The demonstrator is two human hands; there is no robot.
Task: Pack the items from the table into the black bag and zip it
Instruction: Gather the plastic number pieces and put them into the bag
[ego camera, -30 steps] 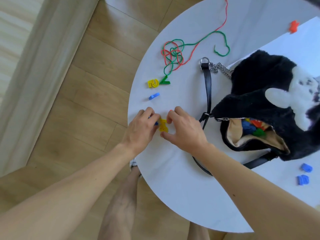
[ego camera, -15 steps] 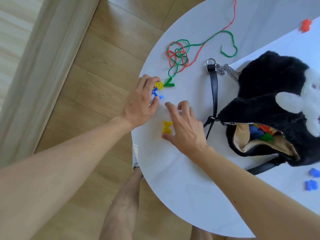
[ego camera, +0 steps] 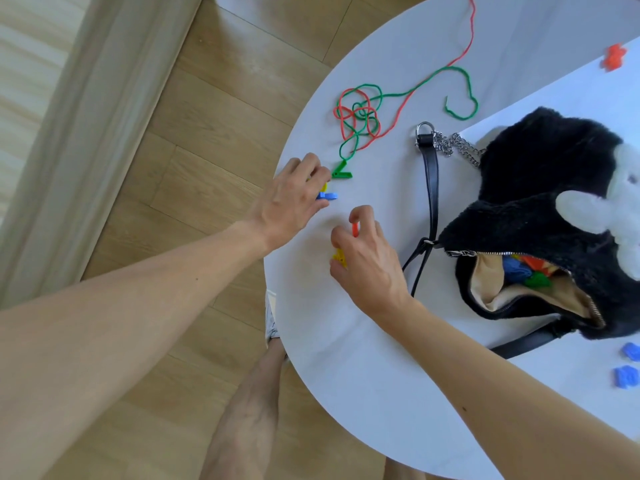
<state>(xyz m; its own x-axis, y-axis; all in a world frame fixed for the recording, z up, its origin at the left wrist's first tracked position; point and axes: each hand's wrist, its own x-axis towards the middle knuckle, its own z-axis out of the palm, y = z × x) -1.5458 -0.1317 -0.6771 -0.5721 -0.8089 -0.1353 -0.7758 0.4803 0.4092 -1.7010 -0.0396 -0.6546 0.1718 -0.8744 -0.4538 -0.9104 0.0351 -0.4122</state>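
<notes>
Looking down on a round white table here. The right hand has its thumb and first finger clamped on a small red plastic piece. A small yellow plastic piece lies on the table right against that thumb.

The left hand is close to the table's left edge. Its fingers are bent down together over a small blue plastic piece, which pokes out from under the fingertips. A second yellow piece is mostly hidden underneath them. Honestly can't tell if that hand is actually gripping them or just resting on top.

Just beside those fingertips sits a green L-shaped plastic piece. A green strand runs from it up into a tangle of red and green string toward the far edge.

The fluffy black bag with a white bunny patch lies on the right side of the table, well apart from the left hand. Its zip is open, showing beige lining. A little heap of blue, red and green pieces is already inside.

Its black leather strap runs across the table between the right hand and the bag. The silver chain is bunched at the strap's far end.

Two more blue pieces lie by the right edge on the near side of the bag. A lone red piece sits at the far right.
</notes>
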